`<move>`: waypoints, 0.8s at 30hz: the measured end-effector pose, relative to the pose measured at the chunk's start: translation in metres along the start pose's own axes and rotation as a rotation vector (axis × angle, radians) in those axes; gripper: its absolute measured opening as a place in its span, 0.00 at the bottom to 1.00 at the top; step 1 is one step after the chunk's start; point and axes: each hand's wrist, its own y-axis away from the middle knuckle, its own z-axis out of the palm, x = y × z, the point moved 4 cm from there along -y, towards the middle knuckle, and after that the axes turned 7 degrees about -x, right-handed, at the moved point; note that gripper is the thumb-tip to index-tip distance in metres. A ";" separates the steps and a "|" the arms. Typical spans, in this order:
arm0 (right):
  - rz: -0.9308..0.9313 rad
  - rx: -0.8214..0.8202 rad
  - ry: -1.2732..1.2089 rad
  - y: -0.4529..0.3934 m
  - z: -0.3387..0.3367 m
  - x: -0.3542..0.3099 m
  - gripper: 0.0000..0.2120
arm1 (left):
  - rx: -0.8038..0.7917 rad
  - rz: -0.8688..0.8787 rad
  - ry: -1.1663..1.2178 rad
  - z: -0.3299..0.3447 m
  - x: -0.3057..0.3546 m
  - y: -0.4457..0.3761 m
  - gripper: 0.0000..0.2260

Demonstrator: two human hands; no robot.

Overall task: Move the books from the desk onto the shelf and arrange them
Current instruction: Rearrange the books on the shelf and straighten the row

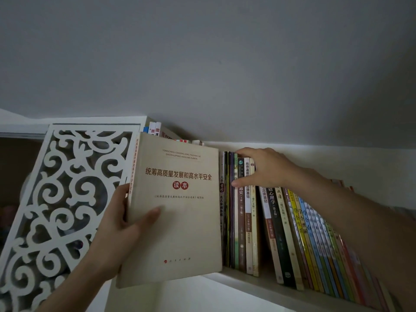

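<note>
Landmark: the cream hardcover book, front cover facing the camera, red Chinese title and a red two-character seal printed on it, standing upright at the front edge of the white shelf.

Left hand: gripping the cream book along its spine side, thumb lying across the lower cover, fingers wrapping behind the spine.

Carved white fretwork panel: standing just left of the cream book, tilting in the wide-angle view, scrollwork cut through to a dark space behind.

Row of shelved books: standing spine-out immediately right of the cream book; thin dark and purple spines first, then green, brown and cream textbooks, upright.

Leaning run of books: farther right of the cream book, slanting with their tops to the left; white and black spines, then thin yellow, blue, green and red ones.

Right hand: reaching in from the right, gripping the tops of the upright textbooks just right of the cream book, fingers curling over their upper edges, thumb pressing on the spines.

Further books: showing above and behind the cream book's top edge, white and red spines.

Grey wall: rising behind everything.
</note>
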 end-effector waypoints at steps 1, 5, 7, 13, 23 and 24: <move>0.000 0.017 0.008 0.000 0.000 0.000 0.45 | 0.000 -0.004 0.011 0.000 0.000 0.000 0.23; 0.008 0.063 0.014 0.006 0.001 0.000 0.45 | 0.013 -0.026 0.074 0.002 0.000 0.001 0.19; 0.008 0.078 0.011 0.007 0.000 0.001 0.44 | 0.012 -0.041 0.100 0.003 -0.001 0.003 0.18; -0.001 0.107 0.035 0.007 -0.002 0.008 0.38 | -0.056 -0.066 0.166 0.012 0.006 0.005 0.17; -0.029 0.158 0.035 0.010 0.002 0.008 0.40 | -0.056 -0.080 0.140 0.013 0.003 0.002 0.19; -0.026 0.163 0.046 0.010 0.002 0.007 0.41 | -0.049 -0.088 0.137 0.009 0.000 0.002 0.20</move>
